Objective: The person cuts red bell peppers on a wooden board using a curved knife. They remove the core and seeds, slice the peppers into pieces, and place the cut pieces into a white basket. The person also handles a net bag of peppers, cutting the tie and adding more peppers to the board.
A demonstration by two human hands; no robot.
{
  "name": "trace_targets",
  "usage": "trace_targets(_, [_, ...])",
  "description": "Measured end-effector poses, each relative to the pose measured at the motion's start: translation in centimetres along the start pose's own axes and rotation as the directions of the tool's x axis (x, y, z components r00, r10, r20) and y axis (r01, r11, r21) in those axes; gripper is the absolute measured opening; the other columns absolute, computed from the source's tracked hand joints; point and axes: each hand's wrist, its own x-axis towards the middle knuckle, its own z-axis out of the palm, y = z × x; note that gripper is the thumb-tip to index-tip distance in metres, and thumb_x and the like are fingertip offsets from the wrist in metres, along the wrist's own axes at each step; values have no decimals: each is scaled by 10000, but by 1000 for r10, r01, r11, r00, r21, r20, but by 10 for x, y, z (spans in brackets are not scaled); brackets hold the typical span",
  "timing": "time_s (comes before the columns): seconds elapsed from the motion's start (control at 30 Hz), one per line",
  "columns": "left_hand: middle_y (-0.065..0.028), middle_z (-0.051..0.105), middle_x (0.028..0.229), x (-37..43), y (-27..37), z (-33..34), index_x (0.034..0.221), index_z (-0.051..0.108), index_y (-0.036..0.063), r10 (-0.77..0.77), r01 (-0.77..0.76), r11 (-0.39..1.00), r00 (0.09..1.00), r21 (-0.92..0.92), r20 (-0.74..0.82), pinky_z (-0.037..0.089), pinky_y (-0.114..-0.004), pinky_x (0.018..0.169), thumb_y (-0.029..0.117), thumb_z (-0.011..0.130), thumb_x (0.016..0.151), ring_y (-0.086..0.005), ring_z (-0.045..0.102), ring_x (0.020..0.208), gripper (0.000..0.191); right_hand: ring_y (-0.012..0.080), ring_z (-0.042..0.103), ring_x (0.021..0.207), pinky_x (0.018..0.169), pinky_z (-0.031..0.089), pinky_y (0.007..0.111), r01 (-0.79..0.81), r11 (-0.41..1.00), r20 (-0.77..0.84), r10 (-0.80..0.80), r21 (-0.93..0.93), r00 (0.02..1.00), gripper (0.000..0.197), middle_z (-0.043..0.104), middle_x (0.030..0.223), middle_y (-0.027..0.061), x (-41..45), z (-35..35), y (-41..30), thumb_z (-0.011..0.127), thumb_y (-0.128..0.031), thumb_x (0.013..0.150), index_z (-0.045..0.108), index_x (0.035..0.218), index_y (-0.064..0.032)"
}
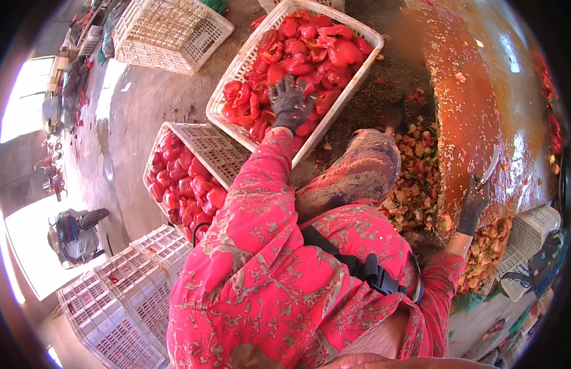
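My left hand, in a dark glove, lies palm down with spread fingers on cut red peppers. They fill a white plastic crate in front of me. Some peppers show hollow, opened insides. Whether the palm presses on one piece is hidden. Over at the right, my gloved right hand grips a knife with a short curved blade, its handle mostly hidden by the fingers. That hand rests at the near end of a wet, orange-stained work table strewn with pepper seeds.
A crate of whole red peppers stands at my left. Pepper cores are heaped beside the table; more cores lie below its near end. An upturned crate, stacked crates and a parked motor scooter stand farther left.
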Motion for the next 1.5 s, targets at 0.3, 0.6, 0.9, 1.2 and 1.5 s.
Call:
trace_targets(0.3, [-118,420,1306,-4,-109,2,1175,526,213,-315,310,939,949,145,8,294,-533,969,496,589,693,-354,377,1205,563,160,519,710,666,440,308,-22,999,-39,21,-27,999,181,586,793,66,1,4,13,657,-104,799,596,914,21])
trace_targets(0.6, [-194,583,1037,-15,-156,29,1060,560,127,-408,418,908,885,-1,225,440,-464,820,473,527,755,-374,548,975,462,189,561,862,781,444,328,-188,979,22,190,-80,981,238,609,939,88,-2,1,6,630,-130,831,583,1022,5])
trace_targets(0.9, [-157,590,910,3,-162,66,1002,561,100,-290,277,957,921,86,260,462,-423,757,369,546,776,-339,563,844,352,179,566,835,767,460,314,28,986,35,-22,-166,999,205,627,911,99,0,-7,34,624,-114,830,619,989,15])
trace_targets(1.2, [-128,589,793,-6,-139,15,953,559,74,103,-118,991,973,63,207,480,-384,705,274,568,789,-304,568,726,259,149,551,807,738,456,301,57,973,2,-59,223,998,204,619,887,69,-4,0,21,632,-127,828,613,986,0])
trace_targets(1.5, [-106,527,859,-46,-65,49,864,557,97,807,-790,589,585,-170,82,434,-444,684,181,496,771,-289,521,793,139,164,575,799,742,460,314,-46,994,4,46,-102,999,241,631,877,77,-2,0,17,660,-177,806,625,978,-11])
